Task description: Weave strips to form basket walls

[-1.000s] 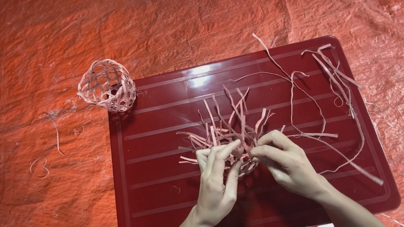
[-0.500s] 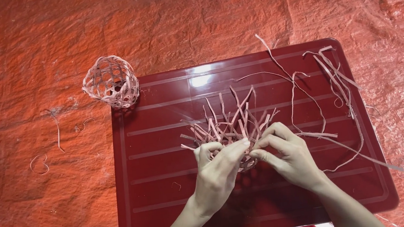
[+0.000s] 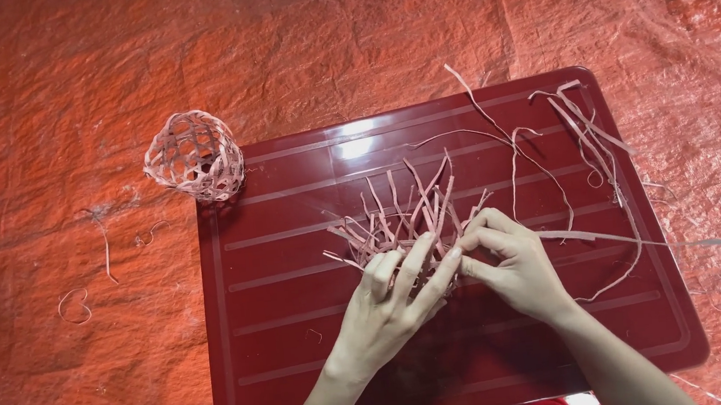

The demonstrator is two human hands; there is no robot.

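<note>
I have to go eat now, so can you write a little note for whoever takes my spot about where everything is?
Left hand and right hand: both sets of fingers grip the half-woven strip piece, loose ends sticking up, over the dark red tray.
Done: one finished woven ball sits at the tray's upper left corner, on the orange sheet.
Left: this piece is still open. Spare strips lie on the tray's right side.
</note>
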